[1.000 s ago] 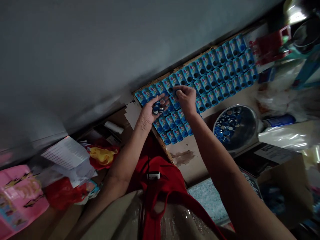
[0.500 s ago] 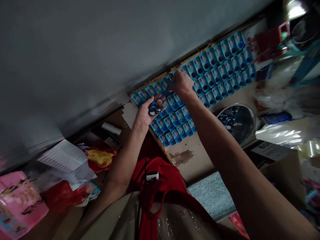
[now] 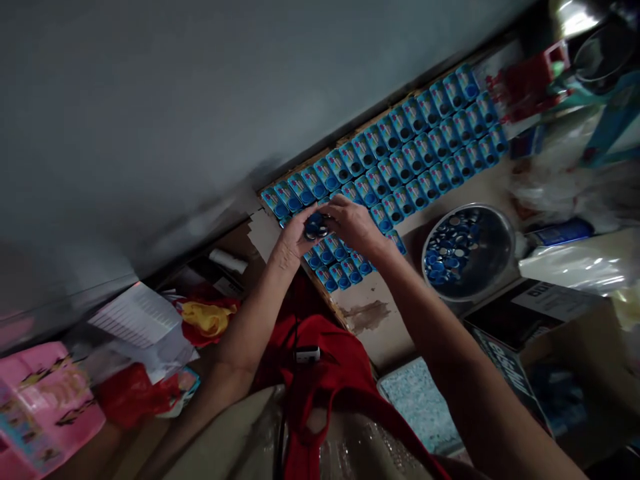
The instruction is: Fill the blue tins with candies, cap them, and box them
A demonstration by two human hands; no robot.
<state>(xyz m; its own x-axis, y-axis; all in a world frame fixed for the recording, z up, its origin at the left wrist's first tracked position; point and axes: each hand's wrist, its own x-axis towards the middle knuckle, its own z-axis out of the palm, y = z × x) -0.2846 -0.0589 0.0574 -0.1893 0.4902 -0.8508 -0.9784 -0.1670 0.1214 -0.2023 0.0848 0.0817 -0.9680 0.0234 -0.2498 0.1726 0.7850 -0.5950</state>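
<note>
My left hand (image 3: 293,243) is cupped palm-up around several small round discs (image 3: 315,227), dark blue with shiny silvery rims. Over that palm, the bent fingers of my right hand (image 3: 356,225) reach to the discs; whether they grip one is hidden. Beneath and beyond both hands, small blue printed trays (image 3: 401,125) stand in tight slanting rows on a board. Many trays to the right have a dark round spot at one end, while those at the left end show a plain blue circle there.
A metal bowl (image 3: 506,267) with many similar discs stands right of the rows. Below it are an open cardboard box (image 3: 595,347) and a tub of pale blue granules (image 3: 420,400). Plastic bags lie at the right. A grey wall (image 3: 200,87) borders the board; papers (image 3: 135,317) and a pink package (image 3: 45,407) lie left.
My right hand has come back from the upper row of trays, down and left, to the discs in my left hand. The left hand has curled more around them.
</note>
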